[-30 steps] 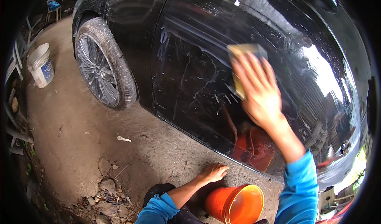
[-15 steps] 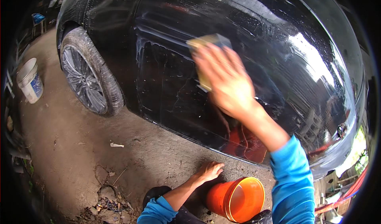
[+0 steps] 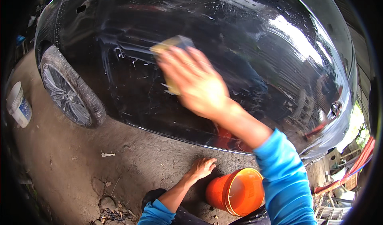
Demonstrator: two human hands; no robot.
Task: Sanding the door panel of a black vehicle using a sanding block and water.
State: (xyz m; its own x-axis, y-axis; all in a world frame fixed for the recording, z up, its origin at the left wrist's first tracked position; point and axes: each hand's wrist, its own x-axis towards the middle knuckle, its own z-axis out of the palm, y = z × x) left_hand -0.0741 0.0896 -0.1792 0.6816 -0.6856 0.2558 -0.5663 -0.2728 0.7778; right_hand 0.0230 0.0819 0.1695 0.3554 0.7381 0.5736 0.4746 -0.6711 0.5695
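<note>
My right hand [image 3: 195,83], blurred by motion, lies over a flat yellow-and-grey pad [image 3: 172,45] and presses it against the wet black side of a car [image 3: 139,105]. Most of the pad is hidden under the palm; only its upper edge and a lower corner show. Whitish liquid streaks run down the panel left of the pad. Low in front, my left hand [image 3: 202,168] hangs loose over my knee, fingers slightly bent and nothing visible in them. Just right of it stands an orange bucket [image 3: 217,189] with cloudy liquid inside.
The car's wheel [image 3: 70,89] is at the left, with a white bucket [image 3: 20,105] beyond it on the dirt ground. Rubble [image 3: 109,205] lies at the lower left. Red cloth [image 3: 359,161] and clutter are at the far right.
My view has shifted, so the car appears further left and lower at the wheel. My right hand and the pad are further left in the picture, still on the panel. The left hand stays near my knee.
</note>
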